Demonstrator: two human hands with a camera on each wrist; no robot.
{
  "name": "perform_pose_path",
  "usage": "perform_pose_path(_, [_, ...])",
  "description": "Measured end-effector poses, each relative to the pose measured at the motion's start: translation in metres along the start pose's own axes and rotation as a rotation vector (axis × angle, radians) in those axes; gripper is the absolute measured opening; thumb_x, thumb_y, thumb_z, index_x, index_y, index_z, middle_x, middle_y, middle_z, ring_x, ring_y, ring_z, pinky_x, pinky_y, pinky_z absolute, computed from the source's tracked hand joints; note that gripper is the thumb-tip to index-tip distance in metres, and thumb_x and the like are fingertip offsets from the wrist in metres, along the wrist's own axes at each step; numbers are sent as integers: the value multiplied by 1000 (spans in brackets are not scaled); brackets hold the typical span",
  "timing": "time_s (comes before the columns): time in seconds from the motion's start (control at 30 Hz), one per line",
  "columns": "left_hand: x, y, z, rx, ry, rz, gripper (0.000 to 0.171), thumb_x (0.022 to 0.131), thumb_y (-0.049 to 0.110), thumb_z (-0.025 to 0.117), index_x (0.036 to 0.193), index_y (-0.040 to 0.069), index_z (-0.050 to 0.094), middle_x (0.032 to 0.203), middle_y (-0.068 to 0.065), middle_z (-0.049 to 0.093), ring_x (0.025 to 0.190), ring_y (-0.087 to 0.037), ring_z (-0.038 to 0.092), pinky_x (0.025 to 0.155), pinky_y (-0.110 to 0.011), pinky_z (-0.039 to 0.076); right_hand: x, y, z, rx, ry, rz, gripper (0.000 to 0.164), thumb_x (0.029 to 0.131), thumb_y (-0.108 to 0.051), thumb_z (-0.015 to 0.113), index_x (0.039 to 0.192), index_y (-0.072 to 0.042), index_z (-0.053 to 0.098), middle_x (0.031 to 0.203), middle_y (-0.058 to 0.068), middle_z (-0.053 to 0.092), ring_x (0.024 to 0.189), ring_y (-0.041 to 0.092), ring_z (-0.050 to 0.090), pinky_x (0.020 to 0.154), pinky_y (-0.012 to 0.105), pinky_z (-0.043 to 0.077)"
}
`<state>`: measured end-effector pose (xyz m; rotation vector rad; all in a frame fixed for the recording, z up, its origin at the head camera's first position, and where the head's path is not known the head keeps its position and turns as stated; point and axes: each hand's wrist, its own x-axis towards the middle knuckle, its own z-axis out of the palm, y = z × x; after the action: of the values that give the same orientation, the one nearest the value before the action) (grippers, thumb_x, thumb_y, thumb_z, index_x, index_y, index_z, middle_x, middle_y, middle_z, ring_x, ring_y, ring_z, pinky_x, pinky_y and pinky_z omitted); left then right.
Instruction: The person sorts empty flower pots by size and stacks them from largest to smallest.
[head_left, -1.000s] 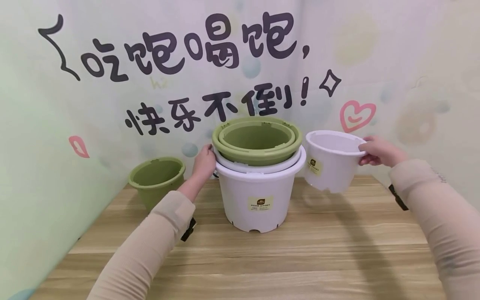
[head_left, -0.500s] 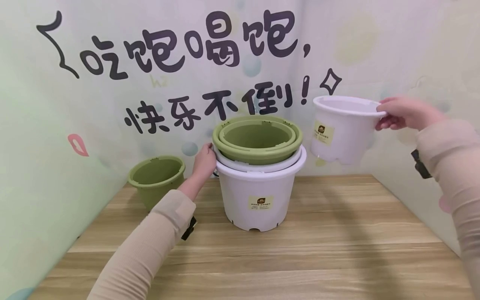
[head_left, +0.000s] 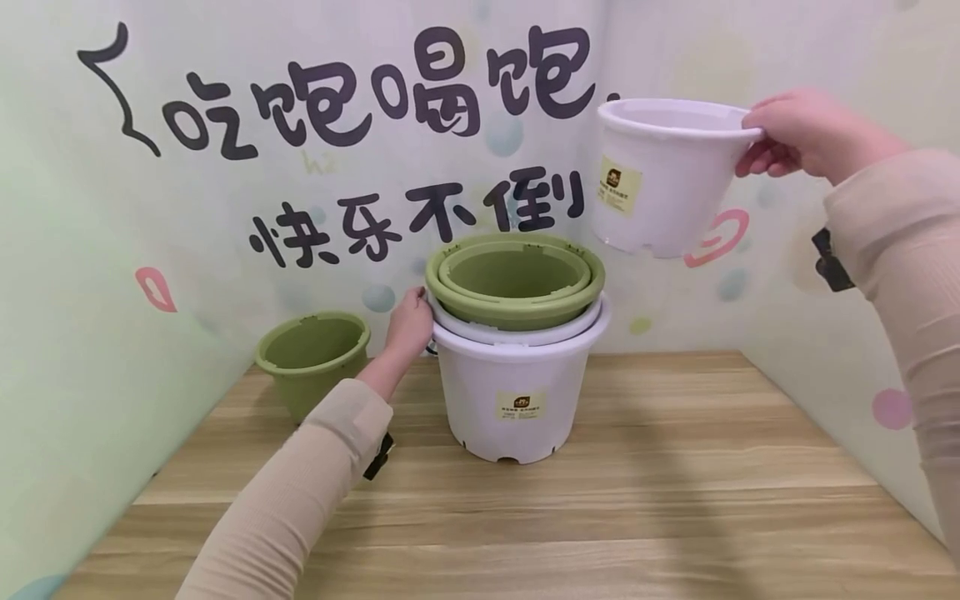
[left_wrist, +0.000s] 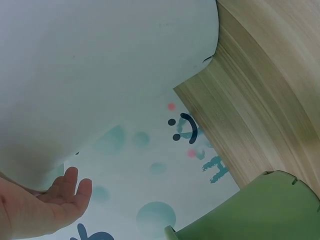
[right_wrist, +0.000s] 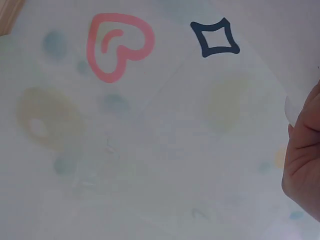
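Note:
My right hand (head_left: 813, 137) grips the rim of a white plastic flowerpot (head_left: 663, 179) with a yellow label, held upright in the air right of and above the stack. In the right wrist view only part of the right hand (right_wrist: 305, 155) shows at the edge. On the table stands a large white flowerpot (head_left: 517, 375), with a second white flowerpot (head_left: 502, 335) and two green flowerpots (head_left: 513, 315) nested inside. My left hand (head_left: 410, 323) holds the large pot's rim at its left side. The left wrist view shows its fingers (left_wrist: 67, 190) bent beneath that rim; the thumb is hidden.
Another green flowerpot (head_left: 311, 354) stands at the back left of the wooden table (head_left: 600, 517), partly behind my left forearm. A patterned wall hanging (head_left: 315, 208) with black lettering rises behind the table.
My right hand has lifted the white flowerpot from low beside the stack to well above rim height, first up and rightward, then up and slightly left. My left hand stays at the stack.

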<state>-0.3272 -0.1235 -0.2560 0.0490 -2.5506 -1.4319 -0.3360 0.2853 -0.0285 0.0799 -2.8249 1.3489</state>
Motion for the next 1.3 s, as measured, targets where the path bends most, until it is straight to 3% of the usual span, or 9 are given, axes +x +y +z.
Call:
perform_pose_path(0.3, [-1,2,-1,12,9,-7,49,99,24,17,144,4,22,150,-12,24,137,-27,22,112,-40,21,-1,-40,38,50,-6,-28,17,94,-19,42,106,-7,46,59,0,62,51,12,55,48,22,45])
perform_pose_path(0.47, [-2,2,0,32,19,-7,49,99,23,17,144,4,23,149,-13,26,136,-28,24,111,-40,22,2,-53,66,32,-5,-45,19,93,-18,41,109,-7,45,59,-1,62,51,12,57,48,22,45])
perform_pose_path(0.67, [-2,2,0,24,17,-2,49,99,23,18,144,4,24,149,-13,26,136,-28,25,111,-40,23,4,-63,102,48,-41,-58,14,90,-13,38,101,-6,45,56,0,61,49,11,57,45,21,43])
perform_pose_path(0.93, [-2,1,0,20,19,-6,49,99,22,18,144,5,24,149,-13,26,136,-28,24,112,-40,22,8,-61,140,22,-106,-95,17,88,-8,37,102,-3,46,55,1,60,46,9,56,44,19,41])
perform_pose_path(1.3, [-2,1,0,6,21,-2,49,99,23,18,144,5,24,149,-12,26,137,-27,23,112,-39,22,18,-35,173,6,-191,-47,8,86,-5,37,92,-4,42,55,3,58,45,8,55,43,17,39])
